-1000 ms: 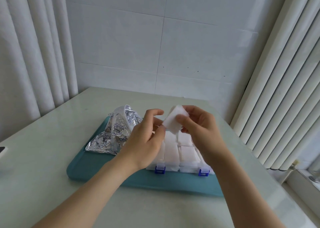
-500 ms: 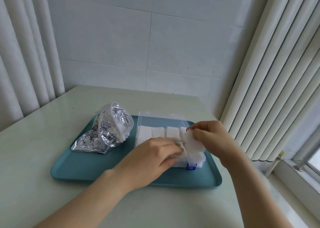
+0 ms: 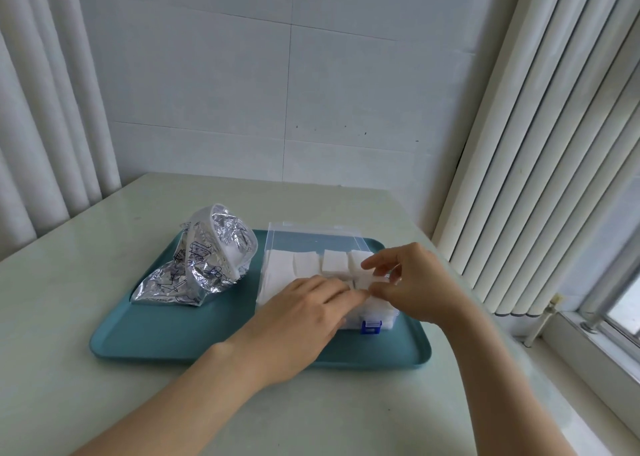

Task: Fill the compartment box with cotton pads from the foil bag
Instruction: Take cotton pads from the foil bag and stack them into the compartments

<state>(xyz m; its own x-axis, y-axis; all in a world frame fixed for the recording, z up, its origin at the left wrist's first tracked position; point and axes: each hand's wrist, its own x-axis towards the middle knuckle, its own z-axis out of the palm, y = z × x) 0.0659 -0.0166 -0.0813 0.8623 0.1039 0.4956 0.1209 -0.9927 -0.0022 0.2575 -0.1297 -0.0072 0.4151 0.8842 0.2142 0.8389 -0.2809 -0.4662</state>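
Hands meet over the right side of the tray [image 3: 173, 331]. Leftmost, the foil bag [image 3: 207, 265] lies crumpled, its mouth open. Next, the left hand [image 3: 301, 310] presses flat-fingered on pads in the compartment box [image 3: 389, 319]. The right hand [image 3: 415, 282] pinches one cotton pad [image 3: 369, 280] above it. Visible compartments look filled, so little seems left.

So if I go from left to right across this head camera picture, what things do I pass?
Left curtain → foil bag → compartment box → right curtain → window.
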